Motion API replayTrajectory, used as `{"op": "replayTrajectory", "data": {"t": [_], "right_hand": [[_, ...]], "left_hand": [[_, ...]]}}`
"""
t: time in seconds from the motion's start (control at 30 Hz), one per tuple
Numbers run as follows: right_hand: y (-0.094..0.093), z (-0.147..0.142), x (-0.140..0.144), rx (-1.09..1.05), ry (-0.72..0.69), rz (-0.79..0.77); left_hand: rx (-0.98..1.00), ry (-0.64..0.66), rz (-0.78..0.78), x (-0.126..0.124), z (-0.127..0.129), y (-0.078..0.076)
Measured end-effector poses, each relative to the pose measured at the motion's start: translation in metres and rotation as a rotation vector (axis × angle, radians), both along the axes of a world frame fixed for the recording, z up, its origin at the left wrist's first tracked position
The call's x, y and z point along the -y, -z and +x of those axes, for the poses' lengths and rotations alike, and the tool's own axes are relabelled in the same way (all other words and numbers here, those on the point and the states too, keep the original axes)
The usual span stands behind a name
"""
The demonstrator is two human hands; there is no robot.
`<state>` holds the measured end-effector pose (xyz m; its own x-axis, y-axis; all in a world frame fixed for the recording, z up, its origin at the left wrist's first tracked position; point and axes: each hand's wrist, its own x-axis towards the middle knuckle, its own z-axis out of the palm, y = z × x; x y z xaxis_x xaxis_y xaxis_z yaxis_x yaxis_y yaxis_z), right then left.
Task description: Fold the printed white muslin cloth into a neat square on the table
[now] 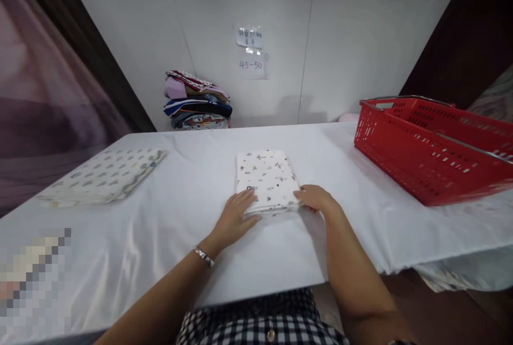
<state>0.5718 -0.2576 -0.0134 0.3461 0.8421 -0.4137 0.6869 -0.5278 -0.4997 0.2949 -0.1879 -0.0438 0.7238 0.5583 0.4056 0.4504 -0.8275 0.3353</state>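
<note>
Left hand (233,217) laid open, right hand (318,198) curled, its grip unclear — and between them a white, printed, rectangular folded cloth (265,174) is steadied, seemingly so its layers are kept aligned.

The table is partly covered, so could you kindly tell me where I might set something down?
Bare table shows between the left cloth and the middle cloth, and between the middle cloth and the red basket. It is crowded at the middle cloth, where the left hand and right hand rest.
</note>
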Motion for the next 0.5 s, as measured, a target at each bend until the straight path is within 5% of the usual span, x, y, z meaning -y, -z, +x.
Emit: {"op": "replayTrajectory", "data": {"t": [0.17,0.5], "right_hand": [[0.008,0.000,0.003,0.005,0.037,0.031],[0.015,-0.012,0.024,0.122,0.146,0.254]], "left_hand": [[0.114,-0.099,0.049,0.010,-0.003,0.016],[0.073,-0.220,0.071,0.016,-0.003,0.011]]}}
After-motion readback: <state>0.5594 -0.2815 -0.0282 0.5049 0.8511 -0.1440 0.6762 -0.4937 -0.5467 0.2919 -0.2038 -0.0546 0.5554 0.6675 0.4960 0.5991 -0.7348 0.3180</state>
